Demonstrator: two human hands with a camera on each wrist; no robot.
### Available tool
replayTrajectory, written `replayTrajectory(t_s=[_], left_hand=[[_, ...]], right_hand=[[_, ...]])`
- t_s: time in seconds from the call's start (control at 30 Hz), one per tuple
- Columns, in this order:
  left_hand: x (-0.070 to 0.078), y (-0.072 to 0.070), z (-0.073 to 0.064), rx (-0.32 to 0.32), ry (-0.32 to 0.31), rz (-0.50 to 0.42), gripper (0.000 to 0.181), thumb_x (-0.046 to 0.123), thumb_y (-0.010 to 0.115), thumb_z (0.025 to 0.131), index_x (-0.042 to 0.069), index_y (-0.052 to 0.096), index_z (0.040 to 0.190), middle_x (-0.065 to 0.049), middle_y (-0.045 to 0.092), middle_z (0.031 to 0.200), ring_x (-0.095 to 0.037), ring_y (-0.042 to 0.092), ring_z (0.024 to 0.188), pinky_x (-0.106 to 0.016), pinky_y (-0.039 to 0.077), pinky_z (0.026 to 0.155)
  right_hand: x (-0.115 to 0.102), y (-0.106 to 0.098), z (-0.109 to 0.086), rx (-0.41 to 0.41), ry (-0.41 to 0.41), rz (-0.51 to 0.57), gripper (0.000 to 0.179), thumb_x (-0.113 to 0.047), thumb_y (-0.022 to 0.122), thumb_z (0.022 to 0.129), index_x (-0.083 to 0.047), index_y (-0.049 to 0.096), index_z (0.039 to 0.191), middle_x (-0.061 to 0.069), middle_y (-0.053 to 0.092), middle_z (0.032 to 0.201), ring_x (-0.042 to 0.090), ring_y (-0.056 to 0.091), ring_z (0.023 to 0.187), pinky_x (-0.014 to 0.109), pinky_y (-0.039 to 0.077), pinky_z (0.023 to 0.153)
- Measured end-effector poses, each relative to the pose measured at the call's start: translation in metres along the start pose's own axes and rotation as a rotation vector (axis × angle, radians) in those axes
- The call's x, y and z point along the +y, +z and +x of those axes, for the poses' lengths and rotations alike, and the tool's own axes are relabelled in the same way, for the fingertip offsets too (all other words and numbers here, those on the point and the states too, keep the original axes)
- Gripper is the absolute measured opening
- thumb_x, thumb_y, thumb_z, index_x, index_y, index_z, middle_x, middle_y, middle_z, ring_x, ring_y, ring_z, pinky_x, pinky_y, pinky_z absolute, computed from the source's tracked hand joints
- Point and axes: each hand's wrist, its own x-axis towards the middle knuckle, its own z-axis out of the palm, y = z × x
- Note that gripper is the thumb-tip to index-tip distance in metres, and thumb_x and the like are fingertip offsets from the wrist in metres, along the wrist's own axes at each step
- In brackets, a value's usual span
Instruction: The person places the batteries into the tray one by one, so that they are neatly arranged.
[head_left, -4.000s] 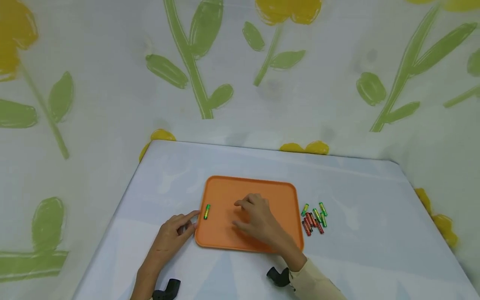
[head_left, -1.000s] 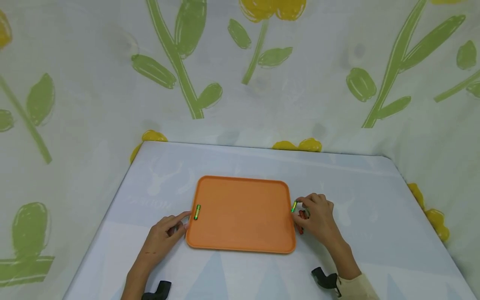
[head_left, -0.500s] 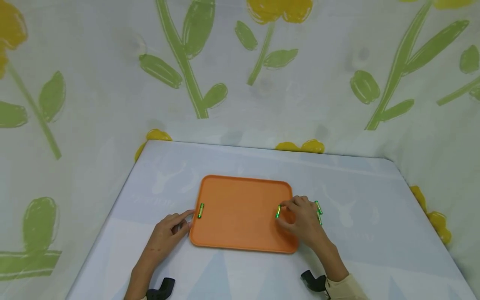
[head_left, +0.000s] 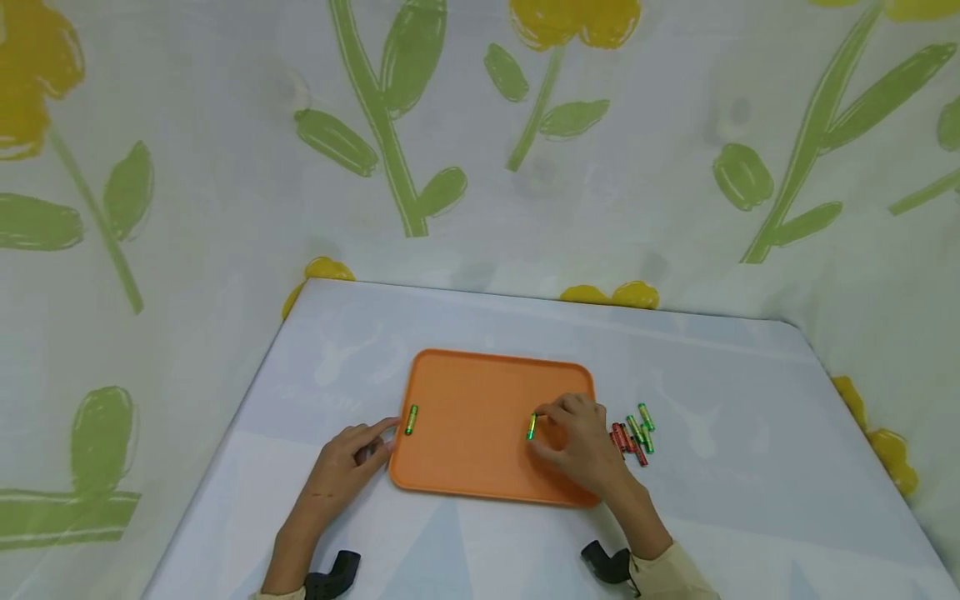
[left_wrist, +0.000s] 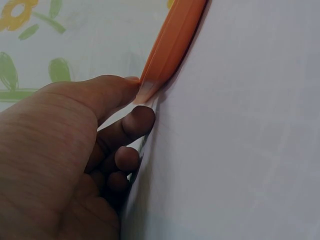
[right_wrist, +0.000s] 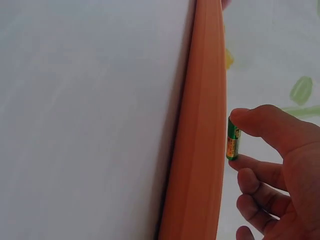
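Over the right half of an orange tray point(head_left: 468, 458), my right hand point(head_left: 581, 446) pinches a green-and-yellow battery point(head_left: 532, 427) between thumb and finger. The right wrist view shows this battery point(right_wrist: 233, 140) end to end between the fingertips, beside the tray's side wall point(right_wrist: 197, 150). A second green battery point(head_left: 411, 419) lies inside the tray along its left edge. My left hand point(head_left: 341, 471) rests at the tray's left rim, its fingertips touching it. In the left wrist view, the thumb point(left_wrist: 112, 92) meets the tray corner point(left_wrist: 167, 50), with the other fingers loosely bent below.
Right of the tray lie several loose batteries, green ones point(head_left: 647, 417) and red ones point(head_left: 639, 452), partly behind my right hand. The white table point(head_left: 720, 467) meets a flower-patterned wall covering at the back. A black mount point(head_left: 606, 563) sits at each wrist.
My right hand was over the tray without a battery, then picked a green battery from the pile and carried it left over the tray. My left hand stays at the rim.
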Motion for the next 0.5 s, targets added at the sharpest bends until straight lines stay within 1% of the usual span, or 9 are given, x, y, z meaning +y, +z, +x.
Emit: replayTrajectory(t_s=[0.2, 0.37, 0.5], left_hand=[[-0.001, 0.001, 0.001, 0.006, 0.007, 0.01, 0.038, 0.021, 0.072, 0.095, 0.024, 0.068, 0.132, 0.013, 0.054, 0.078, -0.009, 0.043, 0.069, -0.026, 0.039, 0.061], [-0.003, 0.001, 0.002, 0.006, 0.015, 0.019, 0.038, 0.02, 0.072, 0.095, 0.023, 0.068, 0.133, 0.014, 0.053, 0.077, -0.009, 0.043, 0.069, -0.025, 0.04, 0.061], [-0.004, 0.0, 0.002, 0.003, 0.012, 0.018, 0.038, 0.02, 0.071, 0.095, 0.023, 0.067, 0.133, 0.014, 0.053, 0.078, -0.009, 0.043, 0.07, -0.025, 0.04, 0.062]], right_hand=[[-0.011, 0.008, 0.009, -0.014, -0.019, -0.023, 0.035, -0.026, 0.09, 0.073, -0.012, 0.074, 0.101, -0.002, 0.054, 0.092, 0.017, 0.045, 0.093, 0.042, 0.032, 0.08], [-0.02, 0.016, 0.015, -0.025, -0.028, 0.003, 0.036, -0.029, 0.09, 0.074, -0.012, 0.074, 0.102, -0.002, 0.053, 0.092, 0.017, 0.044, 0.092, 0.041, 0.027, 0.077], [-0.025, 0.023, 0.02, -0.047, -0.024, 0.035, 0.036, -0.029, 0.089, 0.075, -0.013, 0.073, 0.103, -0.002, 0.054, 0.093, 0.016, 0.042, 0.092, 0.042, 0.025, 0.078]])
